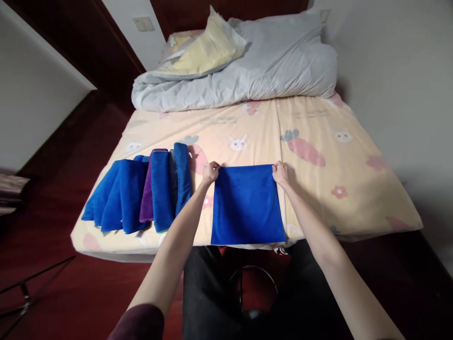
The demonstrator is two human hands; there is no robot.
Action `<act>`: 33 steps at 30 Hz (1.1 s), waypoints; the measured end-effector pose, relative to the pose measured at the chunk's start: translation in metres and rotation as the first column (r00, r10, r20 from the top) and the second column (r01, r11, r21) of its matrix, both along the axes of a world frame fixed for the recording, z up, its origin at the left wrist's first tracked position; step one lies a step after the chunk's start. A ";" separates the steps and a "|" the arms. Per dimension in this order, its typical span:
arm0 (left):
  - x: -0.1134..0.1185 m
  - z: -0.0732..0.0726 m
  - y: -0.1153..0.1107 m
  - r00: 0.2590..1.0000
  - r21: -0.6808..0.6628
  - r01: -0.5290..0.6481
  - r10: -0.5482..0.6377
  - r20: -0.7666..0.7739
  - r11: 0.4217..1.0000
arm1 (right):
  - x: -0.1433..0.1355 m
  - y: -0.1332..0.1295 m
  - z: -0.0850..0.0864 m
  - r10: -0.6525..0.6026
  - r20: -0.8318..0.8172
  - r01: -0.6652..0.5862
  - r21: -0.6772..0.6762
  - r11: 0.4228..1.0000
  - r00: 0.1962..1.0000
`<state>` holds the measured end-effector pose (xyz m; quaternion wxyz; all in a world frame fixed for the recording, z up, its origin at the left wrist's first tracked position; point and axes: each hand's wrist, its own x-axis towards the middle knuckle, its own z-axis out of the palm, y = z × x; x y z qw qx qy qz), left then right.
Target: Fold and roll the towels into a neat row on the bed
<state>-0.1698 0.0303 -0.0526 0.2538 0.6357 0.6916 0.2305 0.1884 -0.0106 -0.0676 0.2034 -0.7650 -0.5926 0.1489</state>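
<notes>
A blue towel (249, 205) lies spread out as a near square at the front edge of the bed. My left hand (211, 173) pinches its far left corner. At the far right corner, my right hand (281, 174) has its fingers closed on the same towel. Left of my left forearm lies a row of several folded towels: bright blue ones (130, 196), a purple one (147, 196), a darker blue one (162, 189) and a grey one (173, 177), with another blue one (182, 172) at the right end.
The bed has a peach sheet (244, 127) printed with carrots and rabbits. A bunched grey-white quilt (283, 61) and a yellow pillow (208, 47) lie at its head. A black metal stand (24, 290) is on the red floor at lower left.
</notes>
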 end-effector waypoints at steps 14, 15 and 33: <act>-0.007 0.006 0.027 0.945 -0.153 0.278 -0.299 -0.134 0.948 | 0.014 0.033 0.000 0.074 -0.115 -0.095 -0.195 0.976 0.991; -0.008 0.008 0.030 0.945 -0.154 0.263 -0.286 -0.160 0.952 | 0.015 0.037 0.003 0.069 -0.123 -0.092 -0.196 0.976 0.990; 0.028 -0.015 -0.053 0.983 0.178 0.180 -0.170 -0.071 0.967 | -0.024 -0.024 0.001 0.356 0.082 -0.359 0.032 0.933 0.931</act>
